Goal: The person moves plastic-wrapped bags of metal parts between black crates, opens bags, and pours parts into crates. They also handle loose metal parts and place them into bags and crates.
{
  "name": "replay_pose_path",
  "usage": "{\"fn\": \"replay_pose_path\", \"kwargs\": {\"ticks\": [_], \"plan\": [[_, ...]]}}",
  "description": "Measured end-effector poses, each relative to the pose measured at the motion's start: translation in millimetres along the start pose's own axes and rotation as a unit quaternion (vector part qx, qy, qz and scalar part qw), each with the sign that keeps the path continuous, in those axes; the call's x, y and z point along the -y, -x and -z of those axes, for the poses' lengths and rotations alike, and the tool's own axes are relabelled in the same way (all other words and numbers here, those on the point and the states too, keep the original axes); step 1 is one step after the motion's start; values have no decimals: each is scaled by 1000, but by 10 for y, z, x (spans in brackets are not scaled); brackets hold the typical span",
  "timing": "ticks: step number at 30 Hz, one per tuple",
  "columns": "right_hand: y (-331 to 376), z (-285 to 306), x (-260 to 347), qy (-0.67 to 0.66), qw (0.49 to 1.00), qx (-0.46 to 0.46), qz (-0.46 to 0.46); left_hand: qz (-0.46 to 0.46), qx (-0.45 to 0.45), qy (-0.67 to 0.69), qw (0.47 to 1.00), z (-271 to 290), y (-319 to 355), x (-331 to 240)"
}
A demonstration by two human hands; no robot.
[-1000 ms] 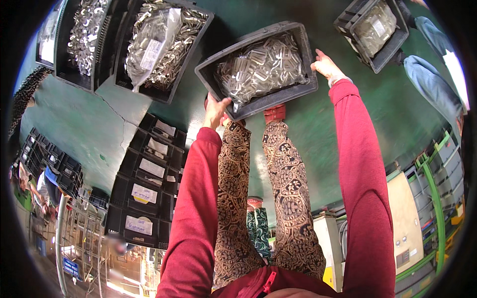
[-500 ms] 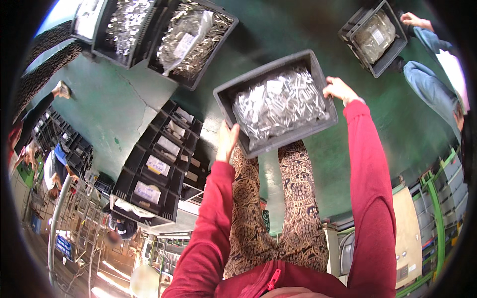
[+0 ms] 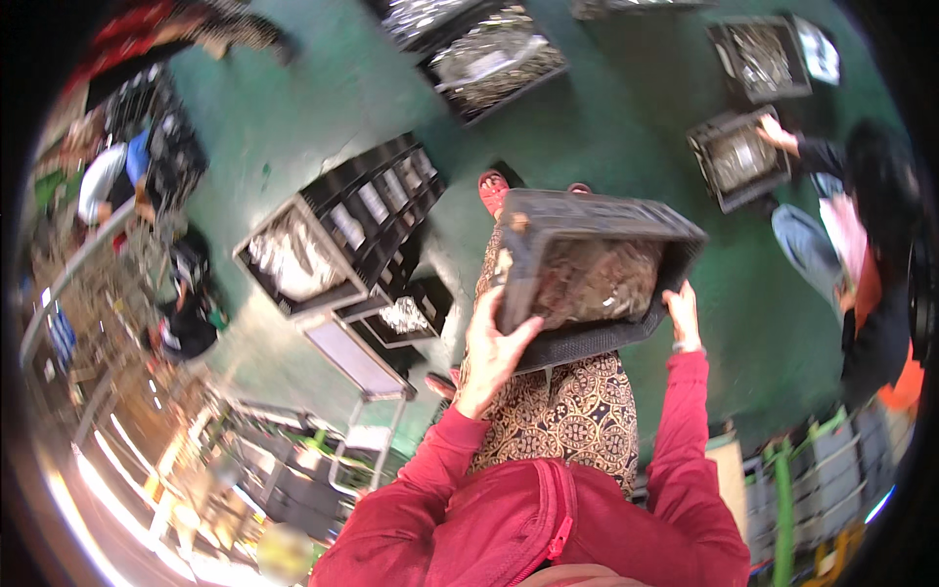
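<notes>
A dark grey plastic crate (image 3: 597,217) is held up in front of my legs, tilted so that its open side faces me. Inside it lies a brownish load (image 3: 599,279) under shiny clear plastic; what the pieces are I cannot make out. My left hand (image 3: 497,352) grips the crate's near left corner, thumb over the edge. At the near right corner, my right hand (image 3: 682,311) has its fingers closed on the rim.
Left of me stands a stack of black crates (image 3: 342,230) with labels, beside a small metal-framed trolley (image 3: 364,360). Ahead on the green floor is a crate of metal parts (image 3: 494,64). At the right, a co-worker's hand (image 3: 776,132) touches another crate (image 3: 726,196).
The crate has tipped from nearly level to steeply tilted and come closer to me. Its visible load looked silvery before and brownish now. The view has shifted; both hands still hold a crate.
</notes>
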State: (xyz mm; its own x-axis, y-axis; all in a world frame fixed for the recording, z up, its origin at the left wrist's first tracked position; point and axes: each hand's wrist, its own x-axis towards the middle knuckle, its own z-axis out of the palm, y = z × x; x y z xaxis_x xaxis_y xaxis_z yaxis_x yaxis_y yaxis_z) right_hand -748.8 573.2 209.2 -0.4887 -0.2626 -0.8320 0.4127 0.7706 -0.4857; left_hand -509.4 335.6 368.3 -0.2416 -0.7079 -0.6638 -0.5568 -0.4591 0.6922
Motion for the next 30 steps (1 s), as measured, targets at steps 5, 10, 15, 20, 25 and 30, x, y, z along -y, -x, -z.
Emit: {"fn": "replay_pose_path", "kwargs": {"ticks": [5, 10, 15, 20, 25, 30], "plan": [[253, 85, -468, -137, 977, -62, -152, -96, 0, -48, 994, -99, 289, -240], [543, 224, -265, -111, 962, -159, -191, -111, 28, -3, 993, 23, 343, -359], [1311, 556, 637, 8, 983, -160, -84, -30, 53, 154, 986, 548, 239, -248], [1984, -59, 1581, -19, 997, 55, 60, 53, -79, 197, 976, 1899, 484, 9], [2425, -1873, 2131, 118, 964, 184, 153, 132, -209, 209, 946, 3559, 409, 415], [2217, -3751, 2534, 105, 905, 308, 273, 12, -390, 106, 915, 4827, 4, 1137]]}}
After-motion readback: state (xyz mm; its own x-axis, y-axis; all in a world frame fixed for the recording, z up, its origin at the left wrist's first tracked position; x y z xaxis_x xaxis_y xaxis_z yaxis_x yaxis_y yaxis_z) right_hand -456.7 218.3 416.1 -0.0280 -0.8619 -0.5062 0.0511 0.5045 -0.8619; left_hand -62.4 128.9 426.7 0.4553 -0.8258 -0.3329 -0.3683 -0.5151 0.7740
